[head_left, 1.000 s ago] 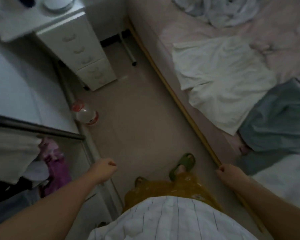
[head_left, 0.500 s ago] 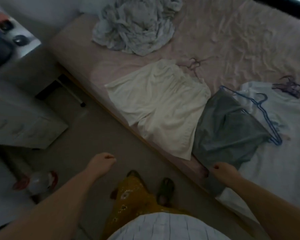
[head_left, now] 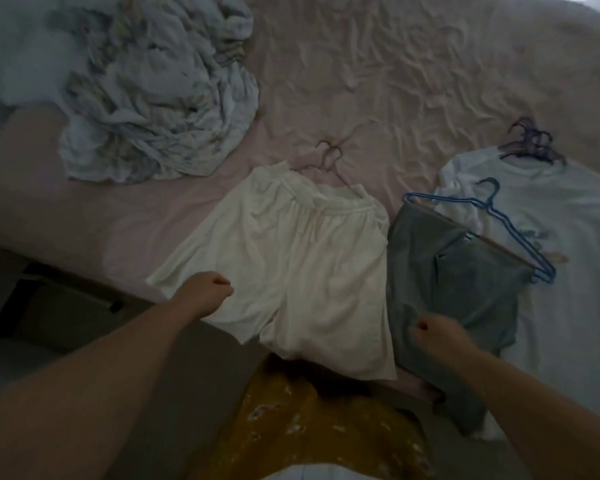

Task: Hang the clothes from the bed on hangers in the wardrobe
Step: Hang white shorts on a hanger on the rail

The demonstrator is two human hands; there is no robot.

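Observation:
White shorts [head_left: 291, 265] lie flat at the near edge of the pink bed [head_left: 413, 81], with a thin wire hanger [head_left: 329, 157] at their waistband. To their right lie a grey garment [head_left: 454, 289] and a blue hanger [head_left: 499, 216] on top of it. A white T-shirt [head_left: 568, 237] lies further right with dark hangers [head_left: 530, 143] at its collar. My left hand [head_left: 208, 292] hovers over the shorts' left leg, fingers curled, holding nothing. My right hand [head_left: 437, 336] is curled over the grey garment's lower part, holding nothing.
A crumpled pale sheet [head_left: 160, 91] is heaped at the bed's far left. The floor [head_left: 66, 323] shows at lower left beside the bed. My yellow patterned skirt [head_left: 326, 427] fills the bottom middle.
The view has swung from the floor and wardrobe side onto the bed and closer in. Both curled hands now sit over the clothes instead of the floor and bed edge.

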